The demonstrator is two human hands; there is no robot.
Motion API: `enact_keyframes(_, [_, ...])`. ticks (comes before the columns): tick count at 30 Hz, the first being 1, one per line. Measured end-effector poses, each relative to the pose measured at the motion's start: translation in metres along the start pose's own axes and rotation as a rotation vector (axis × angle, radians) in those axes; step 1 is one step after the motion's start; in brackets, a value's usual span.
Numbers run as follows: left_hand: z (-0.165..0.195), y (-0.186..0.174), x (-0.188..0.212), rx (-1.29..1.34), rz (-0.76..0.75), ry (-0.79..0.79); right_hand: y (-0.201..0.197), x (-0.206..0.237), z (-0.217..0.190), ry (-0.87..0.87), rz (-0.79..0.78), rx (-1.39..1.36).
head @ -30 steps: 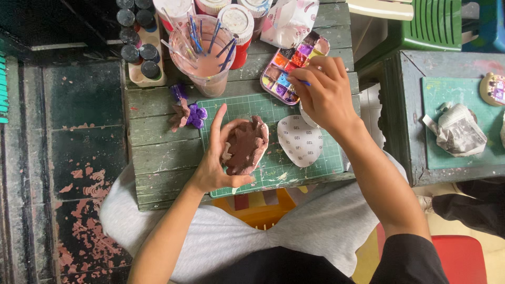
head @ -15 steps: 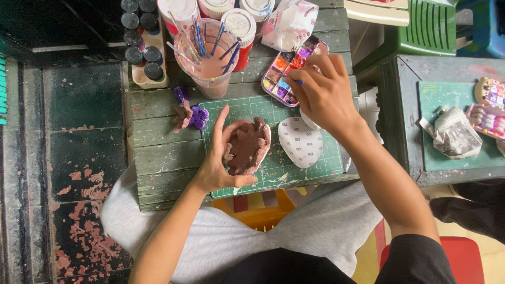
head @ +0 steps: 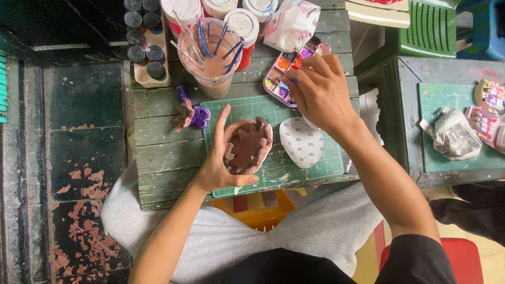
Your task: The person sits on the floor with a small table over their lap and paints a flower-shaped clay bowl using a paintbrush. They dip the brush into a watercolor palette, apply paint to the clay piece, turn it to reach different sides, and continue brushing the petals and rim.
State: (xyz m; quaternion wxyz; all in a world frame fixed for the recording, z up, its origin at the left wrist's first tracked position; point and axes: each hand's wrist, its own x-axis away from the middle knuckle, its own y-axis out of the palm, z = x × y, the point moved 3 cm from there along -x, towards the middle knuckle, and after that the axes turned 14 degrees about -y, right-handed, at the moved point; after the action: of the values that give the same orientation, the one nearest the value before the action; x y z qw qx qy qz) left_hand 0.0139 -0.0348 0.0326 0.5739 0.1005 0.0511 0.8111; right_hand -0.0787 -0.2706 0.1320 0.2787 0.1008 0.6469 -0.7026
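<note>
Weathered green planks form the table [head: 158, 152], where a brown clay bowl [head: 250, 147] sits on a cutting mat [head: 315, 158], cupped by the left hand [head: 223, 163]. Farther right, the right hand [head: 321, 94] pinches a brush over the paint palette [head: 281, 79].

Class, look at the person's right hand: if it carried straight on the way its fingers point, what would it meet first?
The right hand points toward the paint palette, so it would meet that first; it may already touch it, depth is unclear.
</note>
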Motion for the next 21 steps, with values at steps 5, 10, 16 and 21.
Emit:
enact_keyframes(5, [0.001, -0.001, 0.003, 0.058, -0.018, -0.013, 0.000, 0.004, 0.002, 0.073, 0.053, 0.027])
enact_keyframes(10, [0.002, -0.002, 0.004, 0.111, -0.043, 0.010, -0.007, 0.033, 0.002, 0.203, 0.214, -0.048])
enact_keyframes(16, [0.004, -0.004, 0.006, 0.273, -0.095, -0.072, -0.013, 0.109, -0.015, 0.687, 0.964, -0.777])
enact_keyframes(21, [0.005, -0.004, 0.006, 0.344, -0.084, -0.108, -0.027, 0.112, -0.058, 0.484, 0.897, -0.985])
